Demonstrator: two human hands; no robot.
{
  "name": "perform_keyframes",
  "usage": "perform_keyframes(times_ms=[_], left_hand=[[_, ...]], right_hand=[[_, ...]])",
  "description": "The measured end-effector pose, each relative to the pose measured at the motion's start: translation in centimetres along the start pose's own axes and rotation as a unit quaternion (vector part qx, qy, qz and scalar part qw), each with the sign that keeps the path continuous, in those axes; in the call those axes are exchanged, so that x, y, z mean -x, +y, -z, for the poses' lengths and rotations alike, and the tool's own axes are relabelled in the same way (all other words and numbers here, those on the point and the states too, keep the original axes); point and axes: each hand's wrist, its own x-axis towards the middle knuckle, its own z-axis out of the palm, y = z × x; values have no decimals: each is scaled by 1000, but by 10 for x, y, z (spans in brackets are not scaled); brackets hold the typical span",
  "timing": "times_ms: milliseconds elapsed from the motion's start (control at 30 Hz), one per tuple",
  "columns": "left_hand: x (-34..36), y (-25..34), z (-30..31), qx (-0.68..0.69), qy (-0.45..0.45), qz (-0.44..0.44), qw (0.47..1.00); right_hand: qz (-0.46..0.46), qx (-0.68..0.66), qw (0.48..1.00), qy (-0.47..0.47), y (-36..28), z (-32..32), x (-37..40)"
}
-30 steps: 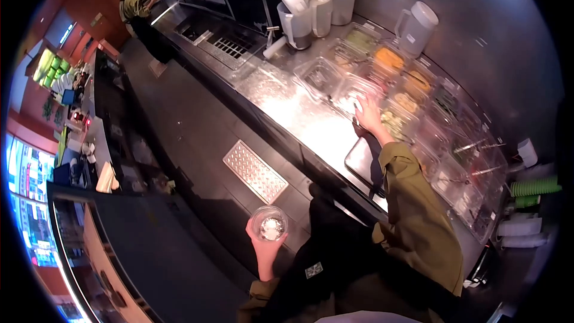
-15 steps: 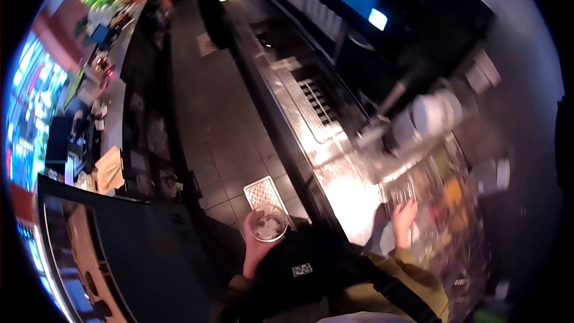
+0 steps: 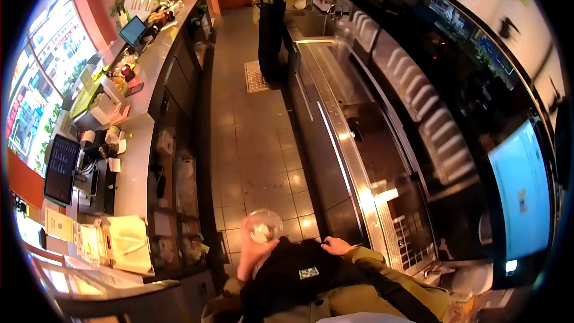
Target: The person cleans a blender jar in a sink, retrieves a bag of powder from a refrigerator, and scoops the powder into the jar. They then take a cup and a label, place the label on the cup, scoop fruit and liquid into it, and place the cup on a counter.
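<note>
My left hand is wrapped round a clear round cup, held in front of my body over the tiled floor. Something whitish shows inside the cup; its detail is blurred. My right hand is by the right side of my black apron, near the steel counter's edge. Its fingers are curled, and whether anything is between them is too small to tell.
A steel counter with a grate runs along the right. At the left stands a long counter with a monitor. A co-worker stands ahead by a sink.
The view has swung toward the aisle, bringing the co-worker more fully into sight. My right hand has moved from above the packed items at the right to beside my apron. The cup stays in my left hand.
</note>
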Motion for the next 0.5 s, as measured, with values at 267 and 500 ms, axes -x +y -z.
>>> perform_keyframes(times_ms=[267,500], left_hand=[[-350,-47,61,6,24,-32,999],[-597,-77,113,-41,128,-30,991]], right_hand=[[-125,-153,980,-23,-89,141,-235],[-13,95,980,-173,-194,304,-554]])
